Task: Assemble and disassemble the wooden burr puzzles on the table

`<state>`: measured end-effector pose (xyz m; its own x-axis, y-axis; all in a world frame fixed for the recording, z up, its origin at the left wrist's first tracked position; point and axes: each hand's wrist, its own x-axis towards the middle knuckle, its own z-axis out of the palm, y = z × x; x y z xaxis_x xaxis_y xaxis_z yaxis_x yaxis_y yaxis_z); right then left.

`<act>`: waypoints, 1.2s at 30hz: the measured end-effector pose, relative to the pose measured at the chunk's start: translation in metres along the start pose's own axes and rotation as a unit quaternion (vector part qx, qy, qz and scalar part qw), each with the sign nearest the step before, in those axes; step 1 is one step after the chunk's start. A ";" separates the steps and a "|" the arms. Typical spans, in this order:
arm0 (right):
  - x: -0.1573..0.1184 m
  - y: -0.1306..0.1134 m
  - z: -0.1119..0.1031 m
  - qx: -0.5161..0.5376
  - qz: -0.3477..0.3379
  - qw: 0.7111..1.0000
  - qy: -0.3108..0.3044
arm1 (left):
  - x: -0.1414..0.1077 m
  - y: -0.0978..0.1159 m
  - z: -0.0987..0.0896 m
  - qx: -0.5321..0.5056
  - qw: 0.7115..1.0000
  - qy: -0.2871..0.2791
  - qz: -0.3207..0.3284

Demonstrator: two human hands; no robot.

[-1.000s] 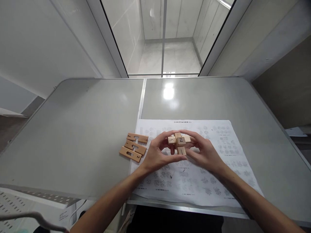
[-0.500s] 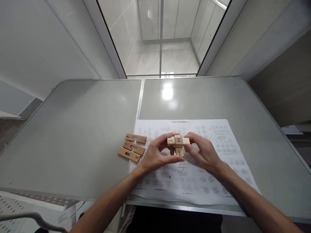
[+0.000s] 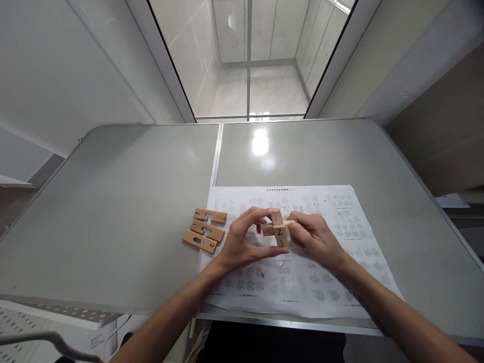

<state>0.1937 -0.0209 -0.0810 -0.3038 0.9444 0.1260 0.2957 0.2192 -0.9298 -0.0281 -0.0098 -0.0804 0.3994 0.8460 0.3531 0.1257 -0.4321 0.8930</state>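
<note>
A cross-shaped wooden block assembly (image 3: 279,231) is held between my two hands above a printed sheet. Its faces show the marks 2 and 1. My left hand (image 3: 244,239) pinches it, with the thumb at the lower block and a fingertip on the upper one. My right hand (image 3: 315,238) grips the block that points right, thumb and index finger pressed on it. How the pieces interlock at the centre cannot be made out.
Three slotted, numbered wooden pieces (image 3: 204,230) lie side by side at the sheet's left edge. The white sheet (image 3: 302,302), printed with small diagrams, lies on the grey table (image 3: 151,176). Beyond the table stands a glass panel (image 3: 260,91).
The block assembly has turned and tilted between my hands, its upper block now showing more fully. My left fingertips have spread a little further apart. The camera view has shifted slightly.
</note>
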 end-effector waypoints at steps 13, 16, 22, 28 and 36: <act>0.001 0.002 0.002 0.161 0.115 0.980 -0.034 | -0.002 -0.001 0.003 0.044 0.998 0.012 0.035; 0.003 0.001 0.002 0.235 0.148 0.960 -0.025 | -0.002 -0.005 0.005 0.030 0.999 0.014 0.005; 0.018 0.010 -0.015 0.432 0.184 0.878 0.096 | -0.004 -0.008 0.011 0.010 0.999 0.029 -0.030; 0.021 0.032 -0.036 0.539 0.162 0.806 0.182 | -0.003 -0.006 0.012 0.014 0.998 0.014 -0.056; 0.015 0.046 -0.048 0.496 0.111 0.838 0.197 | -0.004 -0.006 0.013 0.018 0.997 0.005 -0.076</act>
<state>0.2460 0.0150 -0.1055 0.0395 0.9854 -0.1658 -0.6535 -0.1001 -0.7503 -0.0187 -0.0147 -0.0910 0.3645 0.9054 0.2178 0.2167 -0.3100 0.9257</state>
